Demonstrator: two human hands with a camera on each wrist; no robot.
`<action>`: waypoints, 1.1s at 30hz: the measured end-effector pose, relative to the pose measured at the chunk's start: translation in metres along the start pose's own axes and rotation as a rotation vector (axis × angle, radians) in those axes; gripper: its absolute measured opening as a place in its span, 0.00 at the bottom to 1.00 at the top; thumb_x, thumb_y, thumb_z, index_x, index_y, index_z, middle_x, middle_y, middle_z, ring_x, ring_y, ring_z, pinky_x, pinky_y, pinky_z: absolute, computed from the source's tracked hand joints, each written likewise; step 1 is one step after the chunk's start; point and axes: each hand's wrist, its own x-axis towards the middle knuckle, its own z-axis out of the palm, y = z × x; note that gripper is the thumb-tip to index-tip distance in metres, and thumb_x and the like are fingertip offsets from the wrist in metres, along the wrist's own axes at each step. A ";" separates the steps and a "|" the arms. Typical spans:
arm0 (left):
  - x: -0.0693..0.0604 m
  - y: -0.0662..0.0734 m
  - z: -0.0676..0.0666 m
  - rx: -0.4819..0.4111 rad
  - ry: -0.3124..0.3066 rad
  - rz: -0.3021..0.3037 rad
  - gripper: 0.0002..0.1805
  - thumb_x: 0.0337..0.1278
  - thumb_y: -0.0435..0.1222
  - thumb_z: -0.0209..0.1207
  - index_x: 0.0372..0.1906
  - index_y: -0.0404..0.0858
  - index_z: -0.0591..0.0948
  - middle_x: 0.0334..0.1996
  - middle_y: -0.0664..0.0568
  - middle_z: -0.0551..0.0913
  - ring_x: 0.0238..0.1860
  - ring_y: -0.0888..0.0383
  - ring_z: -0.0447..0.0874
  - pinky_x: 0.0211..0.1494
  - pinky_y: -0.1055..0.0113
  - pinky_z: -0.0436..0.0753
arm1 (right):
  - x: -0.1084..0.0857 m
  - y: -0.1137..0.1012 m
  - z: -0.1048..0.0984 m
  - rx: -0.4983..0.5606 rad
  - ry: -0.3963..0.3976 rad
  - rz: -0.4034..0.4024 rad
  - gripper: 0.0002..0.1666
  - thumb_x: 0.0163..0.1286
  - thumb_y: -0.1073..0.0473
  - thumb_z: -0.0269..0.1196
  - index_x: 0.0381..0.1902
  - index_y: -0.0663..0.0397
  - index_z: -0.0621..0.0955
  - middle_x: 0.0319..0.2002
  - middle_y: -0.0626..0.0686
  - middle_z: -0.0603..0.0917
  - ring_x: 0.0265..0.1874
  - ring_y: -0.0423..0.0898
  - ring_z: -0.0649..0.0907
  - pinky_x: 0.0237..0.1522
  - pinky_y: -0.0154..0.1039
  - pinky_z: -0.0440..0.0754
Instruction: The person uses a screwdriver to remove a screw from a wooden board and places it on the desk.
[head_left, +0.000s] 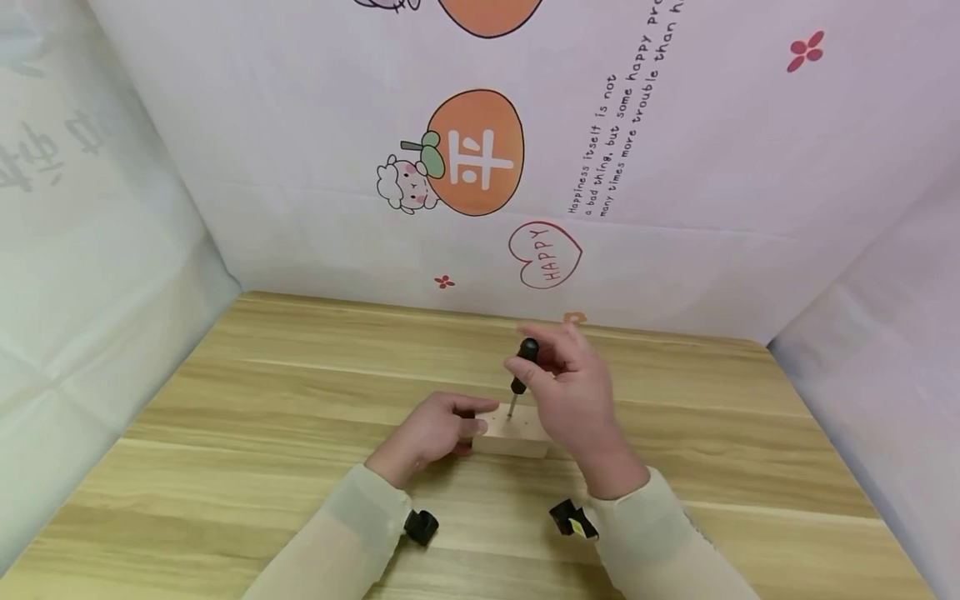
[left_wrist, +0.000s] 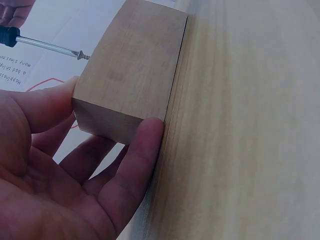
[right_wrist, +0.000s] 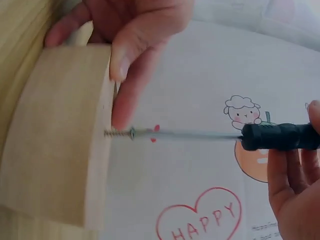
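A pale wooden block [head_left: 510, 446] rests on the table, with small dark holes in its top face. My left hand [head_left: 435, 429] grips the block's left end, thumb and fingers around it; the left wrist view shows fingertips on the block [left_wrist: 132, 60]. In my right hand [head_left: 573, 392] is a black-handled screwdriver [head_left: 519, 385], held upright above the block. Its tip meets the head of a screw [right_wrist: 119, 133], which stands partly out of the block's top. The threads still show in the right wrist view.
The wood-grain table [head_left: 300, 400] runs back to a white printed cloth [head_left: 337, 250] hanging behind it. More white cloth hangs at the left and right sides. A black wrist camera [head_left: 422, 527] is strapped at the left sleeve, another camera [head_left: 573, 518] at the right.
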 end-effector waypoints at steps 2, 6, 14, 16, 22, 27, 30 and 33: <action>0.000 0.000 0.000 0.001 -0.003 0.000 0.16 0.66 0.32 0.63 0.57 0.45 0.86 0.60 0.54 0.80 0.46 0.53 0.77 0.40 0.59 0.85 | -0.001 0.001 0.000 0.054 0.025 0.040 0.19 0.62 0.65 0.73 0.51 0.52 0.84 0.39 0.52 0.82 0.35 0.47 0.82 0.37 0.36 0.83; 0.001 -0.002 0.000 0.006 -0.004 0.001 0.17 0.66 0.32 0.63 0.57 0.45 0.86 0.60 0.53 0.79 0.48 0.53 0.78 0.40 0.59 0.85 | 0.001 0.003 -0.002 0.123 0.032 0.057 0.15 0.60 0.67 0.73 0.45 0.59 0.83 0.38 0.55 0.84 0.34 0.49 0.84 0.35 0.38 0.84; 0.002 -0.003 -0.001 0.012 -0.018 0.006 0.17 0.66 0.32 0.62 0.58 0.45 0.85 0.61 0.52 0.78 0.48 0.53 0.78 0.41 0.58 0.85 | 0.011 0.014 -0.014 0.286 -0.173 -0.027 0.14 0.61 0.77 0.68 0.45 0.66 0.83 0.39 0.60 0.86 0.37 0.51 0.85 0.39 0.42 0.85; 0.003 -0.003 -0.001 0.010 -0.020 0.008 0.17 0.66 0.32 0.62 0.58 0.44 0.85 0.61 0.52 0.78 0.48 0.53 0.78 0.41 0.58 0.85 | 0.013 0.017 -0.017 0.310 -0.235 -0.051 0.14 0.62 0.78 0.66 0.45 0.66 0.83 0.40 0.60 0.86 0.38 0.52 0.85 0.40 0.42 0.85; 0.002 -0.002 0.000 0.011 -0.018 0.004 0.17 0.67 0.32 0.62 0.58 0.45 0.85 0.60 0.53 0.79 0.47 0.53 0.78 0.41 0.58 0.85 | 0.009 0.014 -0.013 0.131 -0.197 -0.154 0.19 0.66 0.73 0.67 0.54 0.59 0.80 0.44 0.56 0.87 0.38 0.48 0.87 0.40 0.39 0.85; 0.002 -0.001 0.000 0.006 -0.010 -0.001 0.16 0.67 0.32 0.61 0.57 0.45 0.85 0.61 0.53 0.79 0.46 0.53 0.77 0.41 0.58 0.85 | 0.003 0.009 0.000 -0.031 -0.047 -0.251 0.17 0.64 0.72 0.69 0.49 0.60 0.78 0.45 0.54 0.85 0.35 0.45 0.87 0.38 0.38 0.85; 0.002 -0.001 0.000 0.013 -0.007 0.002 0.16 0.67 0.32 0.62 0.57 0.45 0.86 0.60 0.53 0.79 0.46 0.54 0.78 0.41 0.59 0.85 | 0.000 0.009 0.004 -0.091 0.016 -0.269 0.20 0.59 0.70 0.74 0.47 0.58 0.79 0.42 0.51 0.84 0.33 0.43 0.87 0.37 0.36 0.85; 0.002 -0.001 0.000 0.021 -0.009 0.006 0.16 0.67 0.33 0.62 0.57 0.45 0.86 0.60 0.53 0.79 0.46 0.54 0.78 0.41 0.59 0.85 | -0.003 0.009 0.006 -0.168 0.065 -0.272 0.24 0.55 0.66 0.77 0.47 0.56 0.78 0.38 0.50 0.84 0.31 0.42 0.87 0.35 0.34 0.85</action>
